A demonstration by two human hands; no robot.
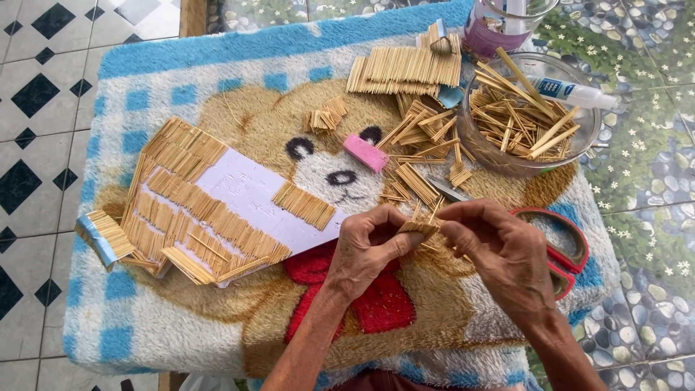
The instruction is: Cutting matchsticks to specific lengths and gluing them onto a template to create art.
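My left hand (368, 250) and my right hand (499, 250) meet over the bear-patterned mat, both pinching a small bundle of thin wooden sticks (420, 227) between their fingertips. To the left lies a white foam board (250, 192) partly covered with glued rows of sticks, shaped like a small roof. More stick bundles (416, 181) lie scattered just beyond my hands.
A clear bowl (590, 141) at the upper right holds loose sticks, with a glue bottle (572, 91) resting on its rim. A pink eraser block (365, 153) sits mid-mat. Red-handled scissors (572, 250) lie under my right wrist. A flat stick panel (405, 70) lies at the top, beside a jar (499, 25).
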